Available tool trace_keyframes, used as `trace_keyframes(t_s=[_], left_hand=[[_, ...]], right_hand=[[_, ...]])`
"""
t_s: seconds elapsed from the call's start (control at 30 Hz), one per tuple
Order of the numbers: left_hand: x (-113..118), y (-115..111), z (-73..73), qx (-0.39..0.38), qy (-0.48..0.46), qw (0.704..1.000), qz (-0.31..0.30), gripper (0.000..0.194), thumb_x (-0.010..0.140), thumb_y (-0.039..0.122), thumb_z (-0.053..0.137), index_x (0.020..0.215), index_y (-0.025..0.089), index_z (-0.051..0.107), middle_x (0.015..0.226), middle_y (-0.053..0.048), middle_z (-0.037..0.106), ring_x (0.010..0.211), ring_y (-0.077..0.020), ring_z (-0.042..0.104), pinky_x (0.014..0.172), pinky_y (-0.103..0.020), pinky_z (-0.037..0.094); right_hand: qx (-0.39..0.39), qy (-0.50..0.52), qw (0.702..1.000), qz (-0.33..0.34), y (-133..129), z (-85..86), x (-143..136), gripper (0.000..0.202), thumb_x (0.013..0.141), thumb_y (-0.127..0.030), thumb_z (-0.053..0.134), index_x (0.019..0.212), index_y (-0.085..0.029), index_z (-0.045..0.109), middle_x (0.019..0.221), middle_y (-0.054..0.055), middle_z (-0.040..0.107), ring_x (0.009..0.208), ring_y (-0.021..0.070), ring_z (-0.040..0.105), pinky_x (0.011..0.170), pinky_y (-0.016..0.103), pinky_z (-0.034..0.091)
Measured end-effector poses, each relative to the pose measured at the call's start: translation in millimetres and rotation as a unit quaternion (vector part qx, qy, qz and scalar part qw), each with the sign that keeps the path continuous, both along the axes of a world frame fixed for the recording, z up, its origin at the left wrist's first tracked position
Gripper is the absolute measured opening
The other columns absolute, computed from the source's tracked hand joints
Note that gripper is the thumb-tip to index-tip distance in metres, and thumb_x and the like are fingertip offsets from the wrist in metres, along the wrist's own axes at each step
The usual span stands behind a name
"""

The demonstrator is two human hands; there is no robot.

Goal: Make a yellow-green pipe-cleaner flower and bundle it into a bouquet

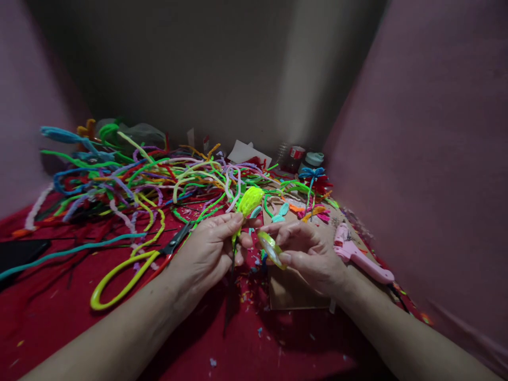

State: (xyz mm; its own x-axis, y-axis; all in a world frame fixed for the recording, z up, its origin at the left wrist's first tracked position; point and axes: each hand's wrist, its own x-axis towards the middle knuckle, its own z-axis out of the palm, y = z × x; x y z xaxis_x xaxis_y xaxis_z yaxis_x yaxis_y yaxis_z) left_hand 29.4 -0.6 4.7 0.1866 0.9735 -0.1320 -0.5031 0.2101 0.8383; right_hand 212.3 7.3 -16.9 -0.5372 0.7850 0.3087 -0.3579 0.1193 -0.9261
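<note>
- My left hand (pixel 214 239) pinches a yellow flower (pixel 251 200) from below; I judge it already shaped.
- My right hand (pixel 309 253), loosely curled, holds a tape roll (pixel 271 248) just beside.
- Below my left hand, the dark stem (pixel 228 299) looks unwrapped.

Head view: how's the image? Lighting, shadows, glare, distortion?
Head view: dim overall, a paler vertical band on the grey backdrop; dark shadows on the red cloth beneath both forearms, which look stretched toward the lower corners; whitish sheen, probably glare, on the yellowish ring in the right hand; pink side panels look soft.
</note>
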Motion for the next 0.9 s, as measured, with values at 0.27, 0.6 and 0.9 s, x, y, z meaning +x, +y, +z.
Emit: trace_keyframes(t_s=[0.27, 0.6, 0.9], left_hand=[[-0.4, -3.0, 2.1, 0.018, -0.015, 1.0, -0.014, 0.016, 0.085, 0.016, 0.052, 0.072, 0.012, 0.062, 0.05, -0.002, 0.058, 0.035, -0.0086, 0.048, 0.034, -0.017, 0.041], [-0.3, -3.3, -0.5, 0.02, -0.018, 0.999, -0.037, 0.014, 0.081, 0.023, 0.061, 0.083, 0.01, 0.066, 0.051, -0.002, 0.061, 0.034, -0.0084, 0.05, 0.034, -0.016, 0.041], [-0.8, 0.0, -4.3, 0.011, -0.008, 0.998, -0.062, 0.012, 0.084, 0.018, 0.055, 0.08, 0.009, 0.061, 0.053, -0.009, 0.066, 0.033, -0.0112, 0.054, 0.033, -0.016, 0.041]], right_hand=[[-0.004, -0.01, 1.0, -0.011, -0.7, -0.2, -3.8, 0.024, 0.076, -0.014, 0.069, 0.093, -0.026, 0.057, 0.111, 0.002, 0.059, 0.101, 0.017, 0.057, 0.082, 0.033, 0.049], [0.06, -0.106, 0.988, -0.093, -3.4, -2.6, -3.7, 0.035, 0.079, -0.024, 0.067, 0.109, -0.032, 0.051, 0.11, 0.002, 0.054, 0.095, 0.0157, 0.056, 0.076, 0.029, 0.05], [-0.108, -0.003, 0.994, 0.01, -3.9, 2.1, -5.6, 0.019, 0.08, -0.022, 0.064, 0.099, -0.025, 0.061, 0.095, 0.0, 0.059, 0.075, 0.0116, 0.06, 0.068, 0.028, 0.053]])
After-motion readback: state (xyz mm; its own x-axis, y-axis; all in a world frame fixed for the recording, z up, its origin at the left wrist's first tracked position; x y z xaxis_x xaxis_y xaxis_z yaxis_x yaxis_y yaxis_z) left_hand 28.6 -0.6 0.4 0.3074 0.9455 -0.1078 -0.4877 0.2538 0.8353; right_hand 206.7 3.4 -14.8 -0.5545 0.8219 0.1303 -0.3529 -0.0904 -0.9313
